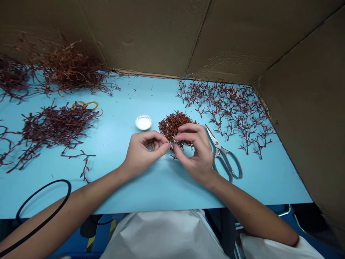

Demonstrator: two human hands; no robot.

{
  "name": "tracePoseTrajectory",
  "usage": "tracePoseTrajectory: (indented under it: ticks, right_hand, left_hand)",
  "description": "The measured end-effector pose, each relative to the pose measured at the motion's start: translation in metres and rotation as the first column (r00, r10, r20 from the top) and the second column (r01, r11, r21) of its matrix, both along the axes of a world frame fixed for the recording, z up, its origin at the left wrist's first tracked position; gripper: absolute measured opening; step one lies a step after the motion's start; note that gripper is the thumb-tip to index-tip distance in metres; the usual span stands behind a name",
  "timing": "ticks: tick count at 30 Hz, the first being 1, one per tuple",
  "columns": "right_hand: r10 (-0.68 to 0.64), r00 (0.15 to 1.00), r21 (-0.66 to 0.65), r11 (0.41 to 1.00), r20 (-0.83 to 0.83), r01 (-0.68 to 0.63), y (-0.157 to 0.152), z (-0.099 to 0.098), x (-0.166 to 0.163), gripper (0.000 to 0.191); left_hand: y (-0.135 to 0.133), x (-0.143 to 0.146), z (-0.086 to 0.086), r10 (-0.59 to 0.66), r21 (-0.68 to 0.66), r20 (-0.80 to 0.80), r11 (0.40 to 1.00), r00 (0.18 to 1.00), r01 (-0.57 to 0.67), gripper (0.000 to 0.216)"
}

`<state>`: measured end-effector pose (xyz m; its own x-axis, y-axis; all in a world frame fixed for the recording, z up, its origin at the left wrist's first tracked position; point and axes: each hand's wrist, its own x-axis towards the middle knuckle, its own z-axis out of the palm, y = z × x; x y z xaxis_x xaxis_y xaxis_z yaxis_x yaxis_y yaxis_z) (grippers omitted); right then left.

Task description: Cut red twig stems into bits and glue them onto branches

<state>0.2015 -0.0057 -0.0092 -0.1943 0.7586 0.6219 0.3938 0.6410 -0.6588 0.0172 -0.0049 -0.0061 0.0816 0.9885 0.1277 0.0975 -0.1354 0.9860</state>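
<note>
My left hand [142, 151] and my right hand [195, 153] meet fingertip to fingertip over the blue table [151, 187]. Both are pinched on a small reddish-brown plastic twig piece [172, 148] at the near edge of a round clump of such pieces [174, 124]. The clump lies just behind my fingers. Steel scissors [225, 158] lie closed on the table right beside my right hand. A small white dish [143, 122] sits behind my left hand.
Loose branching twigs [231, 108] spread over the right back of the table. Tangled piles [54, 124] lie at the left, with yellow rubber bands [90, 105] and more tangles [67, 68] behind. Cardboard walls [309, 108] enclose the back and right. A black cable [43, 194] loops at the front left.
</note>
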Motion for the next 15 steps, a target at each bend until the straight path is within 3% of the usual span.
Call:
tracePoseTrajectory:
  ticks: [5, 10, 15]
  right_hand:
    - [0.007, 1.0, -0.004, 1.0, -0.009, -0.007, 0.0014, 0.0001, 0.0011, 0.023]
    - [-0.052, 0.998, -0.111, 0.993, -0.046, 0.047, 0.0035, 0.0029, 0.0043, 0.02]
    - [0.011, 0.979, -0.238, 0.969, -0.204, -0.061, 0.0059, 0.0017, 0.0084, 0.015]
  left_hand:
    - [0.0002, -0.0008, -0.0002, 0.0, -0.002, -0.005, 1.0, 1.0, 0.0, 0.01]
    - [0.0007, -0.0017, -0.0005, 0.007, -0.001, -0.007, 1.0, 1.0, -0.007, 0.01]
    - [0.0026, -0.0019, 0.0026, 0.029, -0.016, 0.03, 0.999, 0.999, -0.028, 0.009]
